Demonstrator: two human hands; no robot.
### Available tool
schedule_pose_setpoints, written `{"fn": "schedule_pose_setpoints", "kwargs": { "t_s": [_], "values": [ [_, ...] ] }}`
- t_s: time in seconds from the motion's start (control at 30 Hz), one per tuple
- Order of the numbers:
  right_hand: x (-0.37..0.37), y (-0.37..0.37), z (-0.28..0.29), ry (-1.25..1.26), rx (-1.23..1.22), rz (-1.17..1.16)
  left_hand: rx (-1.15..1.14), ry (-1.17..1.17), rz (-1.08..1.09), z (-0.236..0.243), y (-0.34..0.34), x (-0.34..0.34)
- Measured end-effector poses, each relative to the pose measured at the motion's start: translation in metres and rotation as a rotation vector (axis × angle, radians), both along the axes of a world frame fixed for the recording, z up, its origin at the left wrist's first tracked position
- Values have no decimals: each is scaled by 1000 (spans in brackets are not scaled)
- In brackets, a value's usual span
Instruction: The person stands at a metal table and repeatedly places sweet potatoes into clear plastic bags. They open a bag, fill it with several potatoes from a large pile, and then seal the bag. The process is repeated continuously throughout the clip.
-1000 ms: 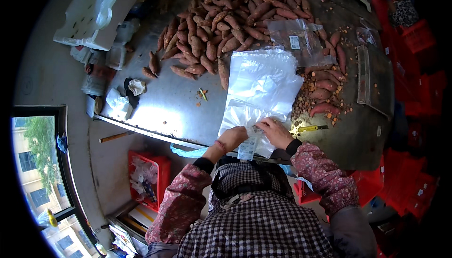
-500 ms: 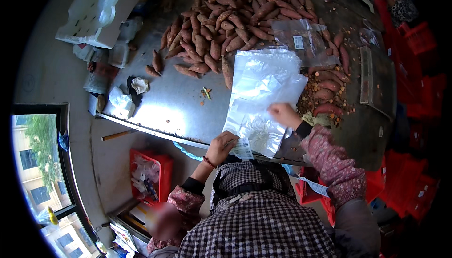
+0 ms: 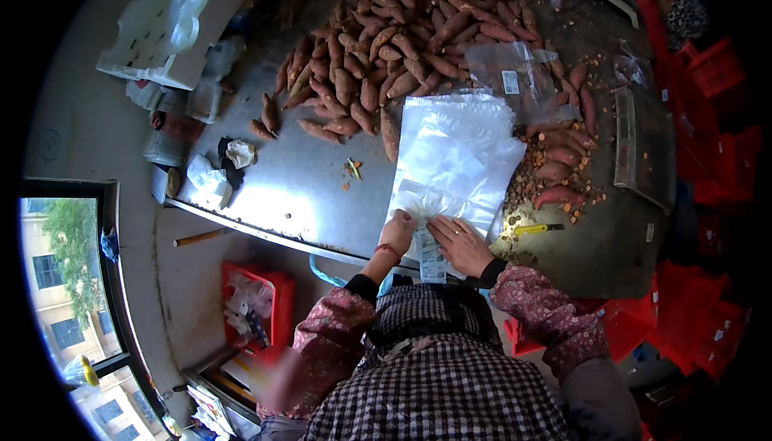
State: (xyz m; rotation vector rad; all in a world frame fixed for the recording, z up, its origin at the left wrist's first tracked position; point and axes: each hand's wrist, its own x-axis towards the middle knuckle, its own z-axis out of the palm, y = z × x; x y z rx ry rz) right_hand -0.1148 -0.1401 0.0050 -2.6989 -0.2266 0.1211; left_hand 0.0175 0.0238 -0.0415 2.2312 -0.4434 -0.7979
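A stack of clear plastic bags [image 3: 458,139] lies at the near edge of the metal table. My left hand [image 3: 394,233] is at the stack's near left corner, its thumb and fingers pinched on the edge of a strip of printed labels [image 3: 432,264]. That strip runs down over the table's edge toward my apron. Flat on the near end of the bags, beside the strip, rests my right hand [image 3: 460,245] with its fingers stretched out. Right of it lies a yellow utility knife [image 3: 539,229].
A large heap of sweet potatoes [image 3: 386,55] covers the far part of the table [image 3: 314,200]. More sweet potatoes [image 3: 559,196] lie among scraps to the right, near a labelled plastic bag [image 3: 523,79]. Red crates [image 3: 281,312] stand below the table on both sides.
My right hand has come down and in, from raised above the bags to flat on them. My left hand has shifted up and right with the label strip. The knife has come into view.
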Motion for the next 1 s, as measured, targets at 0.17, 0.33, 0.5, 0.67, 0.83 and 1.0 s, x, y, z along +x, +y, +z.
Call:
{"fn": "schedule_pose_setpoints", "kwargs": {
  "t_s": [0.17, 0.33, 0.5, 0.67, 0.83, 1.0],
  "values": [
    [-3, 3, 4, 21, 28, -43, 4, 226, -17, 10, 25, -12],
    [-4, 6, 1, 8, -70, -73, 95, 156, -110, 17, 21, -5],
    [-1, 0, 5, -9, 53, -53, 131, 121, -289, 12, 6, -28],
    [-2, -7, -15, -88, 85, -180, -232, 304, -186, 90, 35, -42],
    [30, -29, -5, -120, 281, -463, -240, 263, -169, 100, 33, -10],
    [54, -96, 29, -429, 358, -871, -69, 56, -102, 10, 11, 7]
  ]
}}
